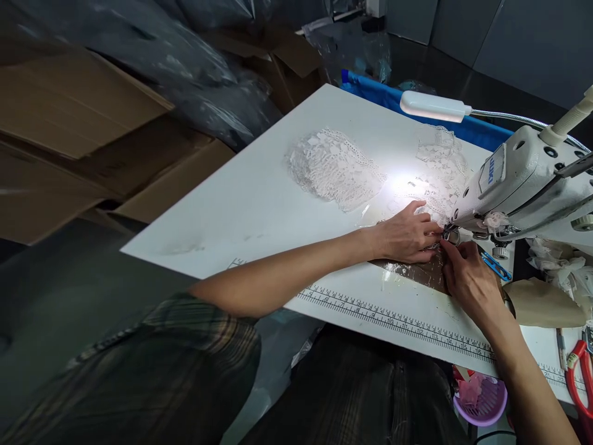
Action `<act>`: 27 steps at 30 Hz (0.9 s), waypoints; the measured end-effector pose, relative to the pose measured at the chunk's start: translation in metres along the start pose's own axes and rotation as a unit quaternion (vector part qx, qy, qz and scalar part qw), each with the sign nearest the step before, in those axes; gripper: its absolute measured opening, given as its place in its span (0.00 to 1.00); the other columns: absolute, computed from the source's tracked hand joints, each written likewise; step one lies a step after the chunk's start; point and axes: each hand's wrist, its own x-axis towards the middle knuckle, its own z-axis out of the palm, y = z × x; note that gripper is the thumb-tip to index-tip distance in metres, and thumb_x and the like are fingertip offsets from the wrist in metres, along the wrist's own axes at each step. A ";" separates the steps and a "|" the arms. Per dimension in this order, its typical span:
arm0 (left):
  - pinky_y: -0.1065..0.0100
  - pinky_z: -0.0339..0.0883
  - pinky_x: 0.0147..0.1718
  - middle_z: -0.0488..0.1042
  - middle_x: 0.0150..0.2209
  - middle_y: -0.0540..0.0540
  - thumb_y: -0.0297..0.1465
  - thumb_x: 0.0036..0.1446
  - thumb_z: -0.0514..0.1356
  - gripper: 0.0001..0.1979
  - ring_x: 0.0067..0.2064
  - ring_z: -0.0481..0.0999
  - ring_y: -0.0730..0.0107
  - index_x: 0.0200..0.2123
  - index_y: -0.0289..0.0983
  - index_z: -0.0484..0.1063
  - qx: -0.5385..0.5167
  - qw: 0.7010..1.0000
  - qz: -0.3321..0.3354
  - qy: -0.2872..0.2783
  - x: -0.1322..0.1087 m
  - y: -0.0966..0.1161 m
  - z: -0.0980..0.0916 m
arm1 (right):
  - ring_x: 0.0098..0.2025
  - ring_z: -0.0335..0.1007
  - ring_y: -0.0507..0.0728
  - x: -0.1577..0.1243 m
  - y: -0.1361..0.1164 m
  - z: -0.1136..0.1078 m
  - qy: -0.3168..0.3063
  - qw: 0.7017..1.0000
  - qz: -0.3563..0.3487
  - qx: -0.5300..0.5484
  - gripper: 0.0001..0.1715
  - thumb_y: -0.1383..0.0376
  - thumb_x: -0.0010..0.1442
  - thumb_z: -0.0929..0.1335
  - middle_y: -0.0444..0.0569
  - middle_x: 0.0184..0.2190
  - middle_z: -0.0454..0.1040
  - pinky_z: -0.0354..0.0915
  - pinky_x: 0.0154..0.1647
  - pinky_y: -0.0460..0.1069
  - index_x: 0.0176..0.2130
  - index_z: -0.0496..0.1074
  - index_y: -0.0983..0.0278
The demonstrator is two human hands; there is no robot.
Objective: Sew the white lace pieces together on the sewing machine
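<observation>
My left hand (pixel 406 235) lies on the white sewing table (pixel 259 204) with its fingers stretched toward the presser foot (pixel 450 233), pressing down a piece of white lace (pixel 433 207). My right hand (pixel 466 278) is just in front of the needle, fingers pinched together on the lace edge at the foot. The white sewing machine (pixel 523 179) stands at the right, its head over both hands. A loose piece of white lace (pixel 333 167) lies further left on the table.
A white lamp (pixel 433 106) on a flexible neck lights the work. A printed ruler (pixel 393 318) runs along the table's front edge. Red-handled scissors (pixel 579 371) lie at far right, a purple basket (pixel 482 402) hangs below. Cardboard boxes (pixel 78 111) and plastic bags stand at left.
</observation>
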 end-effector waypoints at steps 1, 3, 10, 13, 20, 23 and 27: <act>0.48 0.57 0.59 0.79 0.53 0.44 0.39 0.68 0.56 0.15 0.44 0.77 0.60 0.44 0.37 0.79 0.000 1.000 -0.003 -0.004 0.000 0.000 -0.001 | 0.38 0.73 0.59 0.001 -0.002 -0.002 -0.011 1.000 0.009 -0.003 0.27 0.68 0.66 0.61 0.59 0.47 0.72 0.66 0.29 0.48 0.62 0.69 0.61; 0.48 0.58 0.58 0.78 0.53 0.43 0.39 0.68 0.55 0.16 0.44 0.76 0.59 0.45 0.37 0.79 0.000 1.000 -0.008 -0.016 0.001 0.000 -0.002 | 0.37 0.72 0.60 0.003 -0.006 -0.004 -0.023 0.999 0.026 -0.003 0.27 0.68 0.66 0.61 0.60 0.47 0.71 0.66 0.30 0.49 0.62 0.69 0.61; 0.48 0.59 0.58 0.76 0.54 0.41 0.41 0.68 0.55 0.17 0.46 0.75 0.57 0.51 0.38 0.76 0.003 0.999 -0.024 -0.045 0.002 -0.001 -0.004 | 0.34 0.72 0.59 -0.004 0.013 0.008 0.056 0.992 -0.006 0.113 0.23 0.65 0.66 0.59 0.58 0.43 0.74 0.69 0.32 0.52 0.56 0.73 0.62; 0.49 0.59 0.56 0.76 0.53 0.41 0.43 0.68 0.55 0.19 0.45 0.74 0.57 0.52 0.38 0.75 0.003 0.998 -0.029 -0.048 0.002 -0.002 -0.005 | 0.39 0.74 0.61 -0.003 0.035 0.012 0.103 0.975 -0.017 0.198 0.21 0.58 0.68 0.59 0.56 0.41 0.76 0.72 0.39 0.55 0.50 0.75 0.63; 0.51 0.59 0.55 0.75 0.53 0.40 0.45 0.69 0.52 0.21 0.44 0.73 0.58 0.52 0.36 0.74 0.000 0.999 -0.029 -0.038 0.000 -0.004 -0.002 | 0.38 0.75 0.63 0.011 0.056 0.016 0.100 0.955 0.073 0.271 0.38 0.43 0.69 0.51 0.55 0.32 0.77 0.70 0.40 0.56 0.35 0.77 0.61; 0.50 0.60 0.54 0.75 0.53 0.39 0.45 0.69 0.52 0.22 0.45 0.73 0.58 0.53 0.36 0.73 -0.002 0.999 -0.030 -0.030 -0.001 -0.004 0.002 | 0.46 0.75 0.64 0.004 0.052 0.019 0.120 0.947 0.083 0.286 0.35 0.42 0.68 0.55 0.58 0.42 0.78 0.71 0.45 0.58 0.44 0.77 0.63; 0.50 0.60 0.56 0.72 0.57 0.37 0.44 0.70 0.52 0.21 0.48 0.74 0.56 0.55 0.36 0.70 -0.001 0.999 -0.045 -0.012 -0.003 -0.003 0.005 | 0.42 0.74 0.60 -0.009 0.049 0.027 0.159 0.935 0.086 0.304 0.26 0.46 0.65 0.62 0.56 0.44 0.77 0.71 0.43 0.56 0.44 0.77 0.62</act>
